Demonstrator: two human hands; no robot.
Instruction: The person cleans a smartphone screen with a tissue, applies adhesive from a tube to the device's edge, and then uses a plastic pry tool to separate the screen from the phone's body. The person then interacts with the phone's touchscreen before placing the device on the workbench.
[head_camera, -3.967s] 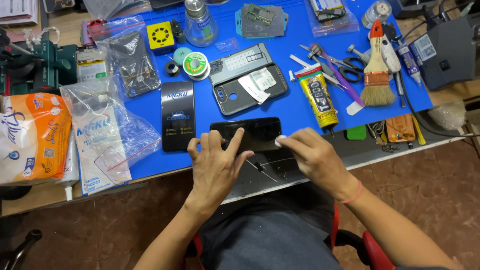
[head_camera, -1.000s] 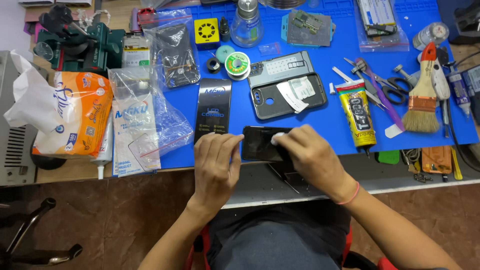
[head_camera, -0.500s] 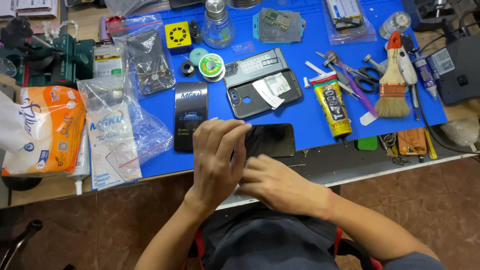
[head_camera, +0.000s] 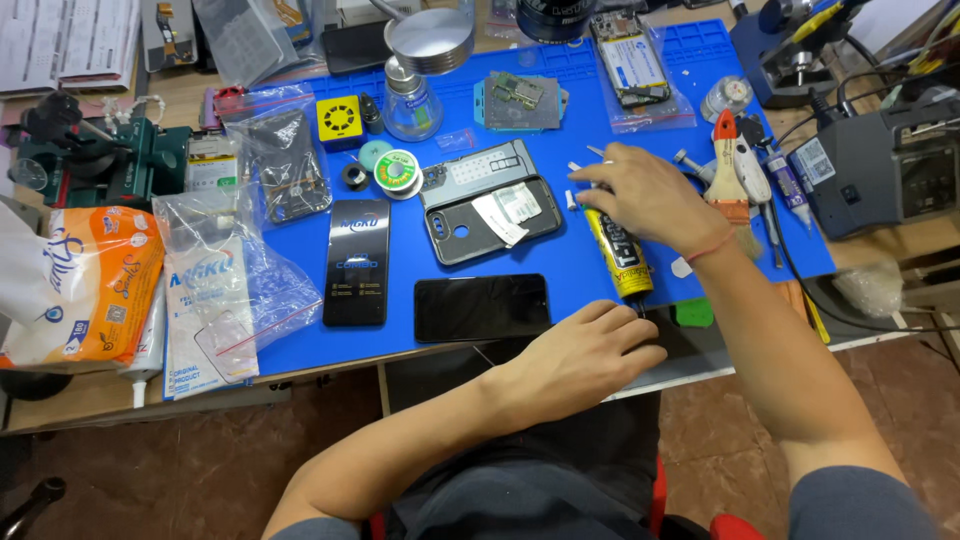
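Glossy black glass slab of a phone screen (head_camera: 482, 308) lies on the matt blue rubbery mat (head_camera: 560, 262), which covers a pale wooden desk (head_camera: 70, 395). The yellow glue tube (head_camera: 618, 255) looks like soft, printed metal or plastic, I can't tell which. Clear crinkled plastic bags (head_camera: 215, 290) shine. The orange tissue pack (head_camera: 95, 285) is shiny film. The brush (head_camera: 728, 170) has a wooden handle.

Place: a phone repair workshop, seen from above.
Surface: a blue repair mat (head_camera: 300, 345) covers the bench.
On the mat: a dark phone screen (head_camera: 482, 308), and just beyond it an opened phone back case (head_camera: 492, 212).
Far side of the mat: a circuit board (head_camera: 522, 100), a solder spool (head_camera: 402, 170), a glue tube (head_camera: 618, 262).
Right of the mat: a grey soldering station (head_camera: 880, 170).
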